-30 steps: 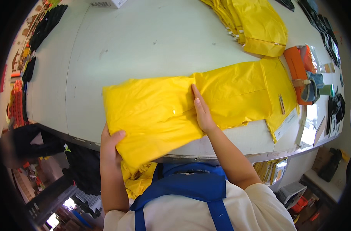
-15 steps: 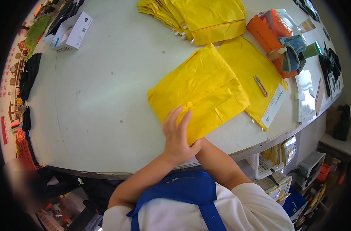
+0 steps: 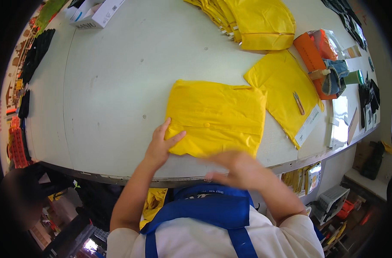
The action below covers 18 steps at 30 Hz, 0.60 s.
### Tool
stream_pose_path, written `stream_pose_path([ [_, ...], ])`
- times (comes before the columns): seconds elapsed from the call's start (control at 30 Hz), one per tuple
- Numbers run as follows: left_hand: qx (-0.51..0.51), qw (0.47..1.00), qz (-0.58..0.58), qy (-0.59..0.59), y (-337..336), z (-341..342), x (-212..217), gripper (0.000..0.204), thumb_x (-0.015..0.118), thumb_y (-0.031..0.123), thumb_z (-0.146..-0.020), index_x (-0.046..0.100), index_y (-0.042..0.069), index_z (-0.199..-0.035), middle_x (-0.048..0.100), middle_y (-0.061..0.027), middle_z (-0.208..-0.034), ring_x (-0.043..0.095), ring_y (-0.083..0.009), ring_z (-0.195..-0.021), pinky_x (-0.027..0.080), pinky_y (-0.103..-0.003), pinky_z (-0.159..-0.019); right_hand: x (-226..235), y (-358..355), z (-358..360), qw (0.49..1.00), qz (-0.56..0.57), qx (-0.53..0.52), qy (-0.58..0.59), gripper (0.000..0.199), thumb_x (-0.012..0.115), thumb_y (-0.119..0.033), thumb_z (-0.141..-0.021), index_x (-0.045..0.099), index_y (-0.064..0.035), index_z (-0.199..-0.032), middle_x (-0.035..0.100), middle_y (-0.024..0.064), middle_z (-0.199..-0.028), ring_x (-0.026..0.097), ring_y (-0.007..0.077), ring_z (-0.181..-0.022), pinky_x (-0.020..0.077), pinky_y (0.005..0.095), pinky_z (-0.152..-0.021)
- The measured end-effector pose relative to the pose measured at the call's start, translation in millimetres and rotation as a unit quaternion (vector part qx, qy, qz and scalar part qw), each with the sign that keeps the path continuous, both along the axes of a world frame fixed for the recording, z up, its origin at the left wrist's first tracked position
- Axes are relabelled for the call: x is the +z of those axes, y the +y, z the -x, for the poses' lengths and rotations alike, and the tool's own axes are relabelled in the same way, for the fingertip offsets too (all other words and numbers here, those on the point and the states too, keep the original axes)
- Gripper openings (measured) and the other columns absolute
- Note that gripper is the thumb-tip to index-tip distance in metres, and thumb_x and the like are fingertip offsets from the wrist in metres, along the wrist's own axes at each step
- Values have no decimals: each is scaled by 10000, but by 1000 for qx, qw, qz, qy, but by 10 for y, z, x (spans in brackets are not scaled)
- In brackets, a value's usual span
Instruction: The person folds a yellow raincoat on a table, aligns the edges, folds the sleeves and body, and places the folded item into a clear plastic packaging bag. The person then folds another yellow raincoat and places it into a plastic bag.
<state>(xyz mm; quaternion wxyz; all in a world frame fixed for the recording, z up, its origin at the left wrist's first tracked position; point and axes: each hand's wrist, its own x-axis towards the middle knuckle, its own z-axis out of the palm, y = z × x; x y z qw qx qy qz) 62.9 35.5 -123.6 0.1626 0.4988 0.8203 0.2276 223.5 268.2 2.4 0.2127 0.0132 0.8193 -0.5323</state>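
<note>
A folded yellow garment [image 3: 217,107], with a round yellow button on a crosswise flap edge, lies on the pale table in front of me. My left hand [image 3: 160,144] rests at its near left corner, thumb stretched over the fabric and fingers apart along the left edge. Just off the near right edge, my right hand [image 3: 237,170] is smeared by motion, so its finger position is unclear. Beyond to the right is another flat yellow piece [image 3: 282,81], bearing thread snips [image 3: 299,103] and a white printed card [image 3: 308,126].
A pile of yellow garments [image 3: 264,21] lies at the back right. Near it stands an orange box [image 3: 310,53] with denim cloth [image 3: 335,77] and a green-ended roll [image 3: 354,77]. A white carton [image 3: 97,17] sits far left. The table's metal edge [image 3: 118,180] curves before me.
The folded garment has turned so its button flap lies nearly level. My hands have uncrossed: the left has moved to the left corner, and the right now shows at the near right edge.
</note>
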Motion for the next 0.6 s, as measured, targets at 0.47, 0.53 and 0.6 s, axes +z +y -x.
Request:
stream_pose_path([
  [0.47, 311, 419, -295, -800, 175, -966, -108, 584, 586, 84, -896, 292, 136, -1397, 397, -93, -1394, 430, -269, -1250, 354, -414, -1046, -924, 780, 751, 938, -271, -92, -195, 704, 659, -457, -815, 436, -35, -1332, 582, 199, -1206, 593, 328, -1056, 451, 380, -940],
  [0.53, 371, 526, -274, -715, 226, -1042, -156, 556, 600, 58, -884, 333, 103, -1369, 411, -92, -1389, 424, -265, -1258, 355, -406, -1050, -949, 823, 743, 947, -93, -99, -290, 700, 702, -388, -792, 440, -25, -1330, 592, 168, -1211, 587, 294, -1077, 442, 361, -955],
  [0.6, 415, 551, -278, -669, 256, -1138, -172, 540, 600, 48, -882, 348, 76, -1359, 459, -98, -1341, 451, -254, -1231, 368, -401, -1039, -952, 817, 725, 926, 63, -100, -357, 703, 741, -316, -766, 443, -25, -1332, 596, 140, -1216, 583, 268, -1089, 437, 349, -964],
])
